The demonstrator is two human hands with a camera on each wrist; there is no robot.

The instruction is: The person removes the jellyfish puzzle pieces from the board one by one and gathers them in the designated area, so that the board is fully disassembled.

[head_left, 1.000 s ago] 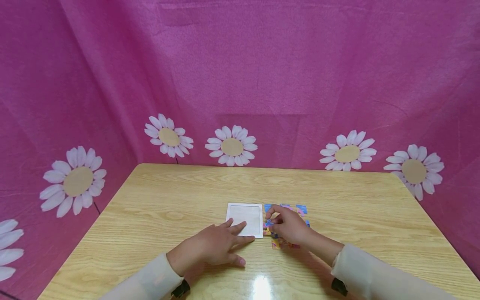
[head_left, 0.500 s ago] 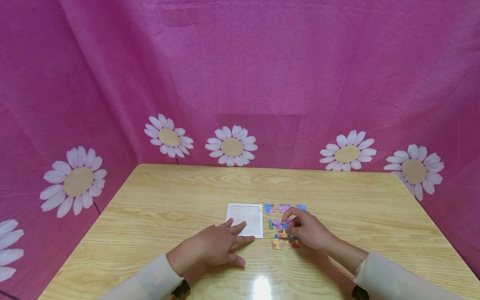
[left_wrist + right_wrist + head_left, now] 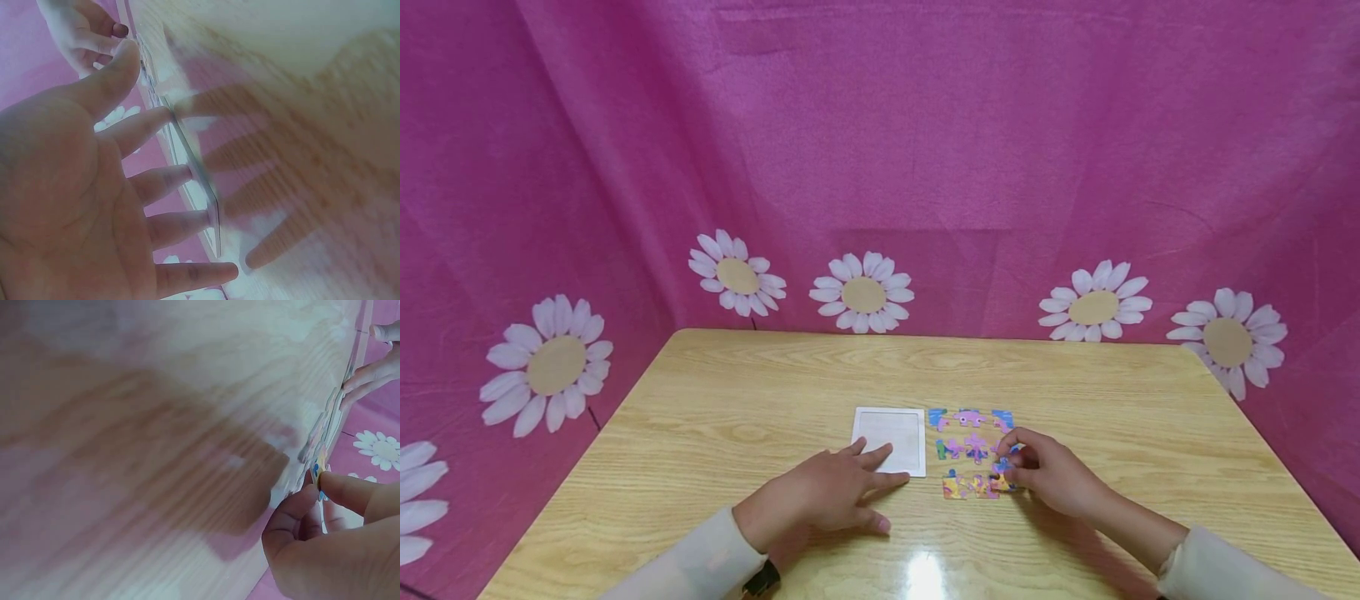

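Observation:
In the head view my left hand point(image 3: 838, 490) lies with fingers spread, their tips on the white square frame point(image 3: 921, 442). The left wrist view shows those straight fingers point(image 3: 181, 222) at the frame's edge. To the frame's right, my right hand point(image 3: 1054, 473) pinches a blue and yellow jigsaw piece point(image 3: 1001, 482) between thumb and fingers, over the lower right of several laid-out pieces. A pink piece with eyes point(image 3: 972, 417) lies in the top row and a yellow one point(image 3: 954, 487) at the bottom left. The pinched piece point(image 3: 317, 470) also shows edge-on in the right wrist view.
All of this lies on a wood-grain table point(image 3: 760, 400). A pink curtain point(image 3: 955, 167) with large white daisies hangs behind its far edge and along the sides. Light glares off the near part of the tabletop.
My right hand has moved rightward across the jigsaw pieces with the pinched piece, from beside the frame to the lower right, uncovering the left and middle pieces. The left hand stays in place.

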